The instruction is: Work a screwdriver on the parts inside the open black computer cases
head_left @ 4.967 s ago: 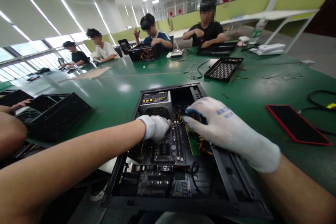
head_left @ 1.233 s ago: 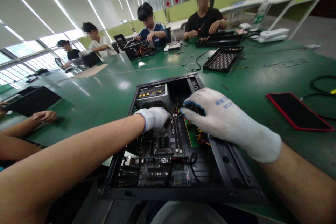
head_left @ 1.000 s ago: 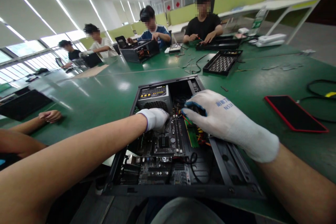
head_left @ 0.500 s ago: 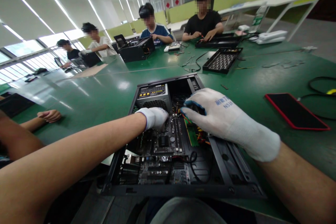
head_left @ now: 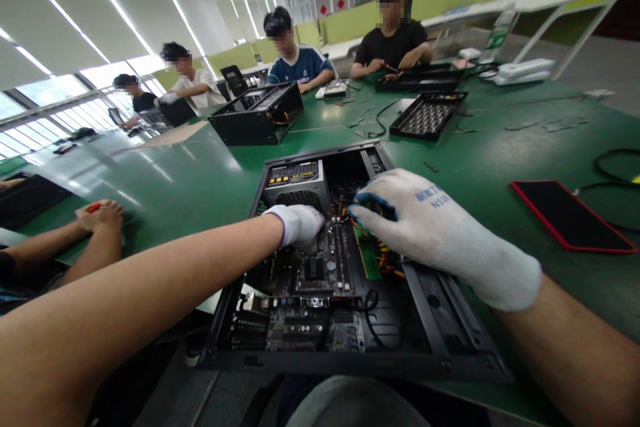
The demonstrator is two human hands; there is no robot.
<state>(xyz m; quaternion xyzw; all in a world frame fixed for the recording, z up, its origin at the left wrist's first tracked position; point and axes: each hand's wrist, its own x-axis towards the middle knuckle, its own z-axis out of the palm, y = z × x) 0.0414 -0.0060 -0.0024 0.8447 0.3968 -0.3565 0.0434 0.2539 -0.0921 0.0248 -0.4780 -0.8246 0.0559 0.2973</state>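
Left hand (head_left: 303,227), right hand (head_left: 417,213) at open computer case (head_left: 350,361)

The case lies on the green surface (head_left: 200,203), motherboard (head_left: 327,267) at its middle, power supply (head_left: 295,178) in its far left corner. Left hand curls near its centre, right hand arches by coloured cables (head_left: 383,261) along its right; whether either grips anything, I cannot tell.

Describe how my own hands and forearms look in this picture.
Your left hand wears a white knit fabric glove with a purplish cuff edge. Your right hand wears a similar white fabric glove, with blue lettering across its back and blue inside the fingers. Both forearms are bare, with no sleeves in view.
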